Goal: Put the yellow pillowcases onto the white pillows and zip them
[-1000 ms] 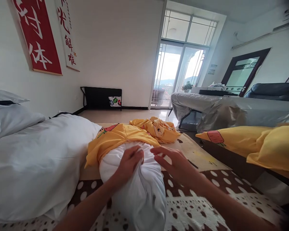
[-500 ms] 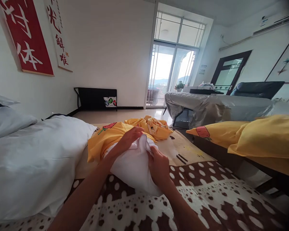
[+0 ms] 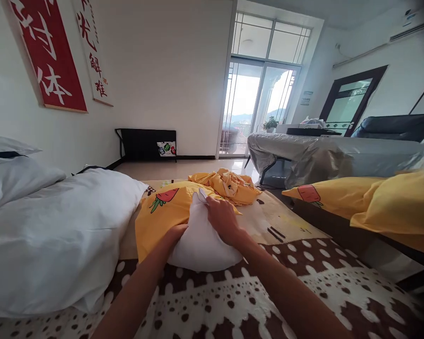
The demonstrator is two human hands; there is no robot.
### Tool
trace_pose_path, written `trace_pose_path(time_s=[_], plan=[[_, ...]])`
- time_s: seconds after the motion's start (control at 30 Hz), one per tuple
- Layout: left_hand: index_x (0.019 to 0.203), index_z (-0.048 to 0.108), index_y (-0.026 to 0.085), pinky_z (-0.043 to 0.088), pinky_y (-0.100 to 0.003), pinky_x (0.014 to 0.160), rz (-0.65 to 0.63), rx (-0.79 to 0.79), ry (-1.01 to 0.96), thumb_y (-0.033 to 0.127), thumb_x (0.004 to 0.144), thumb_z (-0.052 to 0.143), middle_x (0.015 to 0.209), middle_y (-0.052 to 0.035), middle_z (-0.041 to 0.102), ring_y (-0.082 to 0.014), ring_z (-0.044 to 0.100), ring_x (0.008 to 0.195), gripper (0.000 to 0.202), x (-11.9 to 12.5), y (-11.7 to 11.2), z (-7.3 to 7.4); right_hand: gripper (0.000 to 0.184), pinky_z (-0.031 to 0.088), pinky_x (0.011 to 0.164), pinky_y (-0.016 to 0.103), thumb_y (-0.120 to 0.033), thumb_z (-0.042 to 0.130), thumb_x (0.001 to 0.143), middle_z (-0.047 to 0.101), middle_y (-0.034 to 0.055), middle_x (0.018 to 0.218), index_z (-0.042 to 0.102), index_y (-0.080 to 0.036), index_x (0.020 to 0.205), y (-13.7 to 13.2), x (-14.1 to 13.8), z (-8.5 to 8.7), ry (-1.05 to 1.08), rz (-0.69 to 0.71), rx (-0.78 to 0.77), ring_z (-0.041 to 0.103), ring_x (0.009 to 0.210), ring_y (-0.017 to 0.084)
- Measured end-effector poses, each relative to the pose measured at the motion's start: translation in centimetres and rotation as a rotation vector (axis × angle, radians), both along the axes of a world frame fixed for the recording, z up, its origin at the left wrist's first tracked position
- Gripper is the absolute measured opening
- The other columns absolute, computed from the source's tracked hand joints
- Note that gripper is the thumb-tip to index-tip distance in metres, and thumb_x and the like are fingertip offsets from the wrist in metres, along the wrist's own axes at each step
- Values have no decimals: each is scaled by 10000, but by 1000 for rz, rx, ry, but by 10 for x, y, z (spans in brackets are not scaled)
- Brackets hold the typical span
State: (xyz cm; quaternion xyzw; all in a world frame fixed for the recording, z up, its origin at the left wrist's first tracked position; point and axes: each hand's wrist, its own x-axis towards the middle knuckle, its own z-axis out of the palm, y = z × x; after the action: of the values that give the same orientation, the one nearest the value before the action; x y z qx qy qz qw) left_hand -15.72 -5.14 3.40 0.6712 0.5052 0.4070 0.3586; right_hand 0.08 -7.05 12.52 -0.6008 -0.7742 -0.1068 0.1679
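Note:
A white pillow [image 3: 207, 245] stands tilted up on the patterned blanket, directly in front of me. My right hand [image 3: 224, 219] is closed on its upper right side, pinching the cloth near the raised corner. At the pillow's left side is my left hand [image 3: 176, 235], touching the place where the pillow meets a yellow pillowcase [image 3: 162, 219]; its fingertips are hidden. The pillowcase has a red carrot print with green leaves. It lies spread beyond and left of the pillow. Whether any of the pillow is inside it is hidden.
Large white pillows [image 3: 53, 235] lie at the left. A crumpled yellow cloth [image 3: 233, 186] rests at the blanket's far edge. Yellow pillows [image 3: 392, 202] lie at the right across a dark gap. Under the hands is a brown-and-cream blanket [image 3: 286, 292]. Farther back stands a plastic-covered table [image 3: 314, 153].
My left hand has moved down from the pillow's top to its lower left side. My right hand has risen towards the corner. The pillow stands more upright, and more of the yellow pillowcase shows.

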Motion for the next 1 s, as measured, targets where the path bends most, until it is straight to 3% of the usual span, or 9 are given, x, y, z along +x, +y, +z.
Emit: trace_pose_path(time_s=[0.13, 0.4, 0.53, 0.73, 0.9, 1.0], plan=[[1043, 646, 240, 449, -361, 886, 95, 145, 80, 372, 875, 418, 874, -54, 680, -238, 558, 1065, 312, -5, 0, 1, 295, 404, 708, 297, -90, 378, 861, 667, 142, 947, 606, -151, 1038, 23, -12, -4, -135, 42, -77, 634, 891, 240], [923, 621, 156, 399, -432, 888, 180, 397, 530, 174, 812, 438, 987, -132, 605, -283, 525, 995, 215, -19, -3, 28, 331, 435, 730, 317, -49, 339, 872, 662, 156, 965, 577, -108, 1094, 10, -12, -29, -179, 138, -84, 635, 888, 238], [997, 599, 149, 384, -420, 888, 232, 427, 725, 169, 807, 462, 1067, -146, 581, -289, 507, 1031, 235, -28, 11, 32, 320, 440, 746, 317, -66, 327, 892, 659, 151, 976, 580, -126, 1079, 9, -24, -30, -210, 232, -81, 627, 905, 227], [920, 609, 142, 414, -353, 835, 265, 428, 915, 102, 821, 422, 989, -131, 617, -244, 558, 938, 216, -36, 28, 36, 274, 441, 730, 280, -102, 363, 902, 671, 114, 903, 593, -128, 1050, 20, -26, -36, -228, 293, -97, 639, 832, 194], [950, 608, 147, 376, -418, 894, 275, 502, 1022, 48, 762, 460, 1049, -136, 589, -305, 505, 1054, 258, -40, 19, 48, 239, 455, 740, 259, -109, 399, 895, 674, 125, 866, 624, -114, 977, 28, -15, -51, -241, 262, -147, 651, 819, 180], [963, 595, 142, 415, -385, 781, 309, 522, 1025, 99, 831, 402, 998, -134, 603, -303, 548, 983, 238, -28, 8, 56, 254, 467, 763, 263, -124, 392, 904, 672, 147, 927, 624, -114, 1008, 29, -30, -53, -246, 260, -143, 650, 886, 189]])
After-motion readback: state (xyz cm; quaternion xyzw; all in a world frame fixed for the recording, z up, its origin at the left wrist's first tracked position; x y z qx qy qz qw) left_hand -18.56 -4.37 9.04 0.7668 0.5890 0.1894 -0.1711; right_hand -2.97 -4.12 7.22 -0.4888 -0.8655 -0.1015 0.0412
